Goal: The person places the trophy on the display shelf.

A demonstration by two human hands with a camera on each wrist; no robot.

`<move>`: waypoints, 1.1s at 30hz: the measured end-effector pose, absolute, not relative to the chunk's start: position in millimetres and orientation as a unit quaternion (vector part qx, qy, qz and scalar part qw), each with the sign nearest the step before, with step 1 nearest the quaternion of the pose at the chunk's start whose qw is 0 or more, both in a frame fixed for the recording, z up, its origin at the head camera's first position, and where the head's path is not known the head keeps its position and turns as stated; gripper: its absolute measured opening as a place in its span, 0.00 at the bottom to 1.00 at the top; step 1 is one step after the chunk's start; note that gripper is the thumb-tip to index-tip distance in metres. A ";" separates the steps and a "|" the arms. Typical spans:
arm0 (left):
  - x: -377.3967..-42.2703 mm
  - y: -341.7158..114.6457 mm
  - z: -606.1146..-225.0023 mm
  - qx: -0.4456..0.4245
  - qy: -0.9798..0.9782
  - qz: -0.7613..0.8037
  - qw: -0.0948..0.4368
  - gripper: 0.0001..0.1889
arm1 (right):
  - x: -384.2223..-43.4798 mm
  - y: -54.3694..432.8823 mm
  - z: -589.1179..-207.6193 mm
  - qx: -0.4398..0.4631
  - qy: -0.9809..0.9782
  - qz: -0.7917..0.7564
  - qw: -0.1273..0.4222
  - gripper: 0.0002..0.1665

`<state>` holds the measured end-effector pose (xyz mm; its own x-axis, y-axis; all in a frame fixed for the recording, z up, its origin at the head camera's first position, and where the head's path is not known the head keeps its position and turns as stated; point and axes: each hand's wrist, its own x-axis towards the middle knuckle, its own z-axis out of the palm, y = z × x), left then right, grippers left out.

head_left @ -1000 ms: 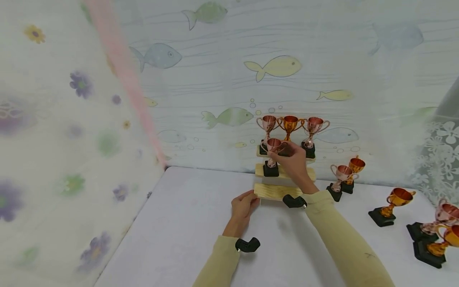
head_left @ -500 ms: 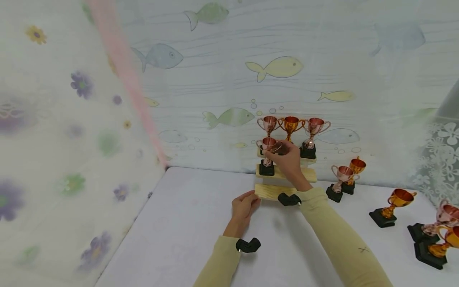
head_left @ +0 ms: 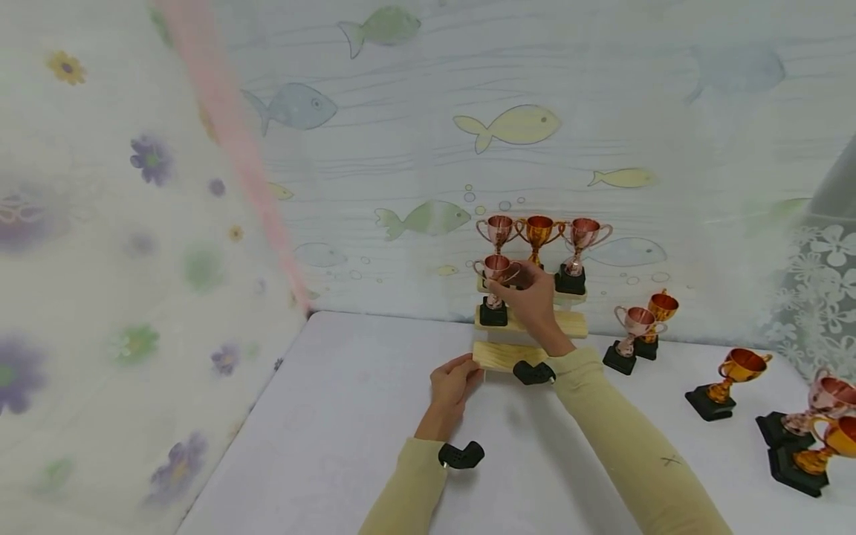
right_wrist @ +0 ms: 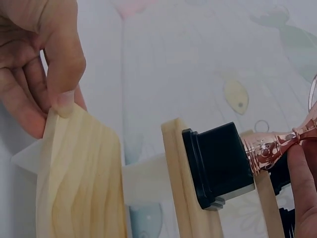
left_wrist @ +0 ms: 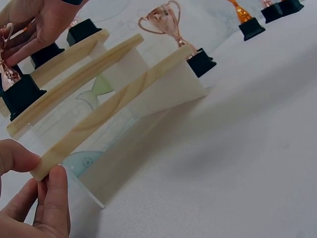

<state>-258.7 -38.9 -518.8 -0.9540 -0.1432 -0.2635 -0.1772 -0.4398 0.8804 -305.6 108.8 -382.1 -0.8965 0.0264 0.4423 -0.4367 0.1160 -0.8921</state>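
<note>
A rose-gold trophy cup (head_left: pixel 496 268) on a black base stands at the left end of the middle step of a small wooden-stepped display stand (head_left: pixel 568 324). My right hand (head_left: pixel 533 297) pinches its stem; in the right wrist view the black base (right_wrist: pixel 223 158) sits flat against the wooden step. My left hand (head_left: pixel 451 386) pinches the left end of the lowest step (left_wrist: pixel 94 121), thumb above and fingers beneath. On the top step are a rose-gold trophy (head_left: pixel 500 232), a gold trophy (head_left: pixel 539 230) and another rose-gold trophy (head_left: pixel 584 236), their lower parts partly hidden by my right hand.
Right of the stand, a rose-gold trophy (head_left: pixel 634 324) and a gold trophy (head_left: pixel 662 306) stand close together on the white tablecloth (head_left: pixel 334 416). Farther right are a gold trophy (head_left: pixel 744 365) and two more at the frame edge. A fish-patterned curtain (head_left: pixel 401 163) hangs right behind the stand.
My right hand has moved the rose-gold trophy slightly left and down to the left end of the middle step. My left hand has kept its hold on the lowest step.
</note>
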 end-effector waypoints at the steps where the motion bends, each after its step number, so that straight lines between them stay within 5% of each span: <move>1: -258.4 -39.0 -518.2 -0.152 0.529 0.835 0.011 0.18 | -305.5 108.5 -381.7 0.143 -0.724 0.651 0.179 0.16; 21: -258.5 -38.1 -519.1 -0.156 0.537 0.829 0.011 0.18 | -313.7 105.8 -395.4 0.148 -0.692 0.677 0.201 0.16; 33: -259.0 -37.3 -521.7 -0.155 0.531 0.833 -0.003 0.17 | -317.8 122.4 -433.0 0.106 -0.698 0.687 0.173 0.32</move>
<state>-259.0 -37.3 -521.7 -0.9520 -0.1699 -0.2545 -0.1592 -0.4352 0.8861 -317.8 122.4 -433.0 -0.9178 0.0897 0.3869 -0.3854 0.0342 -0.9221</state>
